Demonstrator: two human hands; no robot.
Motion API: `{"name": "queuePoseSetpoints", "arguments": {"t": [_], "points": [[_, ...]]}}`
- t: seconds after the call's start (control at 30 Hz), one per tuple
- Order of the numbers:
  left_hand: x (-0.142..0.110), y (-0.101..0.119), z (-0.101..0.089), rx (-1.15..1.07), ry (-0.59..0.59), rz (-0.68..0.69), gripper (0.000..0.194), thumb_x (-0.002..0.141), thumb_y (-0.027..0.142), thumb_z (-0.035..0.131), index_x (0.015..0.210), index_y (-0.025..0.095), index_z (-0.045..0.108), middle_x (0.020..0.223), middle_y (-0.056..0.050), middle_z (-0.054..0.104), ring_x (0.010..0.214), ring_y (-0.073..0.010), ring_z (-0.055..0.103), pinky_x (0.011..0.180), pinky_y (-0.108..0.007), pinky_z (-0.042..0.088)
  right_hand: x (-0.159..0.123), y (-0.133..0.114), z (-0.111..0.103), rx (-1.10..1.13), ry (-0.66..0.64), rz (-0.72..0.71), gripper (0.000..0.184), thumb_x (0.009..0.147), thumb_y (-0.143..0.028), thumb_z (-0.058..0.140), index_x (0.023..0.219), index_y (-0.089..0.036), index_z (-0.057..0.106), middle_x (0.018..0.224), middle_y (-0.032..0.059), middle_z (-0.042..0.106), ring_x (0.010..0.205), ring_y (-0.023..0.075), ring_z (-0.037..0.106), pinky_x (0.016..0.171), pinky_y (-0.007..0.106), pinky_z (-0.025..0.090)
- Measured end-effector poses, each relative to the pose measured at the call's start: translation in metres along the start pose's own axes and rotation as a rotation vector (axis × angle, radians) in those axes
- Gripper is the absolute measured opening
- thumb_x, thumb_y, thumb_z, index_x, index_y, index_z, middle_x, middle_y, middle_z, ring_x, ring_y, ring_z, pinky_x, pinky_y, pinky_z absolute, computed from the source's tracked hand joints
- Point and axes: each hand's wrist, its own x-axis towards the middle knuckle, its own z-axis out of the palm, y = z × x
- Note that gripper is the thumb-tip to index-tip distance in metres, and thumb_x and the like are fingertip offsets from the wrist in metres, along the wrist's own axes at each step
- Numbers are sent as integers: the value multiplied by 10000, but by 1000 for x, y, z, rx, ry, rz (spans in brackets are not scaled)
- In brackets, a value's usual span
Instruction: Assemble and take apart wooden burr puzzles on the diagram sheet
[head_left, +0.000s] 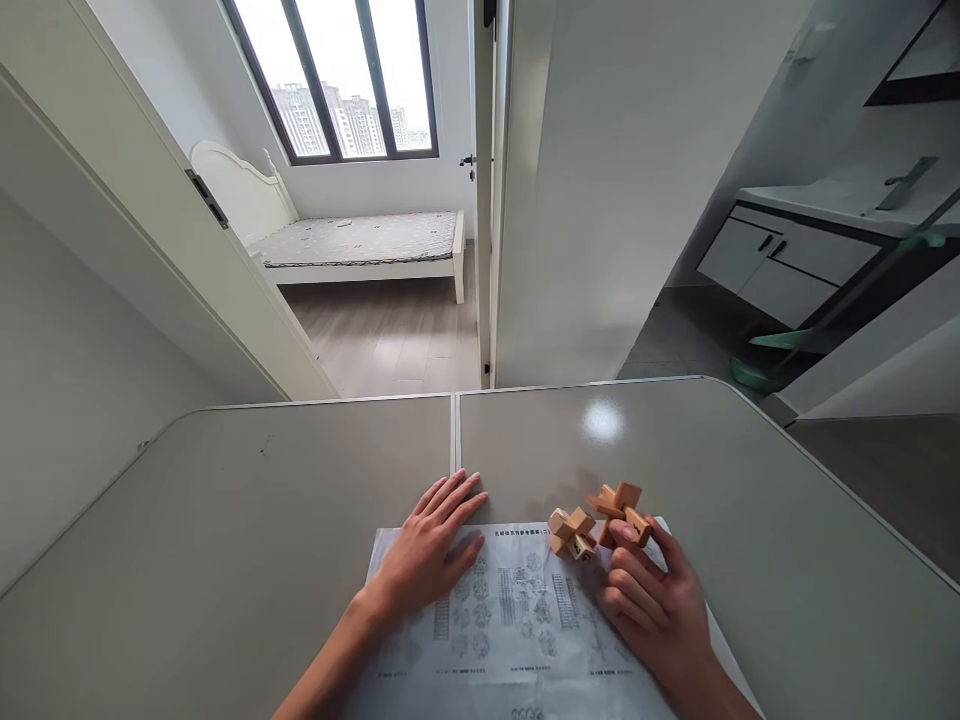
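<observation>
My left hand [442, 540] lies flat with its fingers stretched out, partly on a printed instruction sheet [525, 645] and partly on the table above the sheet's top edge. With thumb and fingers, my right hand [652, 595] grips a reddish-brown wooden interlocking puzzle [624, 500] near the sheet's upper right corner. Just left of it a lighter wooden interlocking puzzle [572, 533] sits on the sheet's top edge, close to the held one. Small dark marks show on some of its blocks. The sheet bears rows of small diagrams and text too small to read.
The grey table [225, 560] has rounded far corners and a seam [455, 430] across its middle. Beyond it, an open doorway shows a bed [367, 240] under a window [345, 80]. On the right stand a sink cabinet [795, 250] and a green-based item [754, 373].
</observation>
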Motion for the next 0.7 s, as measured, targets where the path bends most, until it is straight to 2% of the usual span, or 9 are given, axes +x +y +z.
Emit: {"name": "queuePoseSetpoints", "arguments": {"t": [0.2, 0.3, 0.4, 0.53, 0.63, 0.7], "points": [[0, 0, 0, -5, -5, -3, 512, 1050, 306, 555, 1556, 288, 478, 1689, -15, 416, 1590, -247, 340, 1309, -505, 352, 1, 2, 4, -51, -15, -11, 252, 1093, -301, 575, 878, -189, 642, 489, -145, 200, 361, 42, 164, 369, 132, 166], [0, -1, 1, -12, 0, -1, 523, 1048, 298, 554, 1564, 300, 469, 1689, -18, 417, 1587, -256, 345, 1305, -519, 354, 1, 5, 10, -99, -43, 13, 247, 1099, -296, 570, 888, -192, 645, 489, -147, 213, 359, 38, 127, 372, 120, 180], [0, 1, -1, -21, 2, 0, 514, 1046, 297, 556, 1554, 299, 482, 1684, -23, 426, 1581, -263, 358, 1300, -530, 359, -2, 8, 10, -179, -113, 55, 330, 1109, -326, 544, 815, -192, 609, 452, -151, 220, 338, 29, 91, 384, 126, 202], [0, 1, -1, -26, 0, -2, 506, 1043, 288, 558, 1545, 294, 490, 1680, -30, 434, 1576, -267, 370, 1296, -537, 364, -10, 14, -4, -320, -235, 209, 441, 1064, -426, 594, 692, -202, 518, 398, -148, 240, 310, 30, 107, 392, 148, 254], [0, 0, 0, -44, 16, -1, 468, 1047, 279, 559, 1513, 281, 516, 1657, -43, 472, 1570, -274, 382, 1286, -543, 379, -16, 18, -18, -414, -331, 370, 477, 1006, -524, 643, 666, -206, 542, 423, -111, 346, 308, 50, 222, 368, 170, 284], [0, 1, -2, -82, 46, 9, 415, 1049, 253, 553, 1463, 276, 552, 1607, -50, 538, 1552, -277, 413, 1264, -547, 411, -19, 20, -22, -496, -358, 458, 446, 968, -505, 701, 668, -192, 595, 434, -80, 421, 328, 63, 301, 368, 178, 286]]}}
